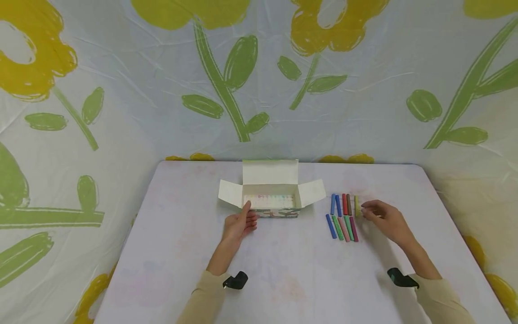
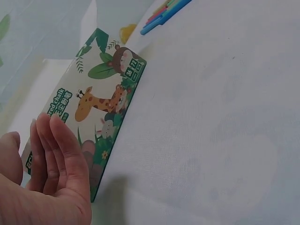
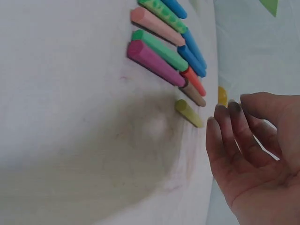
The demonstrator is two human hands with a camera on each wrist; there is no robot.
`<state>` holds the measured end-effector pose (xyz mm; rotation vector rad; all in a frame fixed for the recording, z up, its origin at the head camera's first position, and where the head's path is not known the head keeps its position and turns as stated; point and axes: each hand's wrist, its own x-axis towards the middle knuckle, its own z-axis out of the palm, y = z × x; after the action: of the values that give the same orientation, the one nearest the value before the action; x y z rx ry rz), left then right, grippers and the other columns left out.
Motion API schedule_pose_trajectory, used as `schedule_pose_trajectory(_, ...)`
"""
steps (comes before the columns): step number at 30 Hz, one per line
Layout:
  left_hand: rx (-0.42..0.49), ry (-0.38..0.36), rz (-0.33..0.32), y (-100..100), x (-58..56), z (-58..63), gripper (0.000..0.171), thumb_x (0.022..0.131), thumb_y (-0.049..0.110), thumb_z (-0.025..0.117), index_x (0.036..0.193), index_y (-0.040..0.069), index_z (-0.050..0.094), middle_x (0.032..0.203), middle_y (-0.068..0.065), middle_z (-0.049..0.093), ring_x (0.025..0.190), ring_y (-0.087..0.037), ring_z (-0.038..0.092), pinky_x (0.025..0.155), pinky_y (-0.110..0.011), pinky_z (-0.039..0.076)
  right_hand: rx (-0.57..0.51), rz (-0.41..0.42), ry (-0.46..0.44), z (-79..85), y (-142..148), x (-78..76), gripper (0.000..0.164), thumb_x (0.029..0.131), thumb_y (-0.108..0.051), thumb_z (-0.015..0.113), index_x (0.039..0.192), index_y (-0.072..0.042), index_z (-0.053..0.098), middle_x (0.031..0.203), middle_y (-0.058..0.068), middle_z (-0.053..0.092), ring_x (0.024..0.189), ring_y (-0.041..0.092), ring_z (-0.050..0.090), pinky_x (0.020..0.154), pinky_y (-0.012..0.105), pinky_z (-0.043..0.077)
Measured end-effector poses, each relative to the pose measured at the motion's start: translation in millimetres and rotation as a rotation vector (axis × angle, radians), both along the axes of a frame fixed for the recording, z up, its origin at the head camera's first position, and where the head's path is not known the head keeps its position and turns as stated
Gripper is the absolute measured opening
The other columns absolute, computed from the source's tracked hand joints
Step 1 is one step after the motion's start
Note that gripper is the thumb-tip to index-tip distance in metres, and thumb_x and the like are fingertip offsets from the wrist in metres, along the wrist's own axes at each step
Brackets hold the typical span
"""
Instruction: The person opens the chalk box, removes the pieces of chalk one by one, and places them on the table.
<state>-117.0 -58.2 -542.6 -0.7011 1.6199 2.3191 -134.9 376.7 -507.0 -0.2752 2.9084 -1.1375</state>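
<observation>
An opened white cardboard chalk box (image 1: 279, 213) with animal pictures on its front (image 2: 105, 101) stands on the table, flaps spread. Rows of chalk ends (image 1: 271, 201) show inside it. My left hand (image 1: 238, 225) is at the box's front left corner, thumb up by the rim and fingers extended along the front. To the right of the box, coloured chalk sticks lie in two rows. A yellow chalk stick (image 1: 357, 206) lies at the right end of the far row. Just right of it hovers my right hand (image 1: 386, 220), fingers slightly bent with nothing between them.
The far row also has blue chalks (image 1: 338, 205), a red chalk (image 1: 345, 204) and a brown chalk (image 1: 350, 204). Nearer lie a blue chalk (image 1: 331, 226), green ones, a pink chalk (image 1: 344, 229) and a purple chalk (image 1: 354, 229). A flower-patterned cloth (image 1: 162, 81) hangs behind the white table (image 1: 283, 270).
</observation>
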Motion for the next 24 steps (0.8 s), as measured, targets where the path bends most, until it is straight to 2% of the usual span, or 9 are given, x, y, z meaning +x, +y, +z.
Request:
schedule_pose_trajectory(4,-0.02,0.027,-0.011,-4,0.8,3.4,0.053,0.093,0.049,0.075,0.091,-0.004,0.071,0.078,-0.005,0.07,0.065,-0.009,0.064,0.065,-0.022,0.06,-0.03,-0.051,0.035,3.9,0,-4.3,0.027,0.104,-0.017,0.064,0.12,0.005,0.066,0.104,0.022,0.071,0.085,-0.01,0.056,0.069,0.008,0.05)
schedule_pose_trajectory(9,-0.089,0.075,-0.028,-11,2.6,12.5,0.046,0.095,0.039,0.075,0.092,-0.007,0.068,0.075,-0.003,0.065,0.062,-0.009,0.061,0.06,-0.021,0.057,-0.063,-0.137,0.036,8.5,-1,-7.7,0.033,0.105,-0.025,0.062,0.122,0.003,0.064,0.107,0.022,0.07,0.084,-0.011,0.055,0.07,0.006,0.046)
schedule_pose_trajectory(12,-0.14,0.096,-0.05,-17,4.4,24.4,0.043,0.098,0.03,0.072,0.095,-0.013,0.066,0.074,-0.004,0.064,0.061,-0.009,0.06,0.059,-0.022,0.057,-0.102,-0.191,0.047,12.2,-1,-9.8,0.034,0.104,-0.027,0.063,0.122,0.002,0.064,0.103,0.01,0.07,0.085,-0.007,0.056,0.071,0.006,0.045)
schedule_pose_trajectory(16,-0.212,0.137,-0.055,-27,5.1,33.6,0.041,0.098,0.025,0.072,0.093,-0.015,0.067,0.072,-0.005,0.065,0.058,-0.01,0.061,0.058,-0.022,0.058,-0.135,-0.233,0.137,16.0,-4,-13.3,0.029,0.102,-0.022,0.067,0.118,0.002,0.064,0.093,-0.006,0.066,0.082,-0.006,0.057,0.073,0.003,0.044)
schedule_pose_trajectory(19,-0.236,0.177,-0.039,-35,4.1,34.8,0.039,0.097,0.026,0.073,0.089,-0.012,0.068,0.07,-0.004,0.065,0.057,-0.01,0.061,0.057,-0.022,0.058,-0.128,-0.247,0.211,18.9,-6,-15.6,0.025,0.099,-0.018,0.07,0.114,0.002,0.064,0.093,-0.002,0.064,0.082,-0.007,0.056,0.076,0.001,0.042)
schedule_pose_trajectory(24,-0.3,0.24,-0.044,-47,3.8,45.3,0.036,0.099,0.017,0.069,0.091,-0.018,0.066,0.069,-0.007,0.065,0.055,-0.011,0.062,0.056,-0.022,0.058,-0.095,-0.258,0.274,22.3,-9,-17.6,0.025,0.098,-0.015,0.071,0.113,0.003,0.063,0.097,0.009,0.063,0.085,-0.008,0.053,0.078,0.002,0.04)
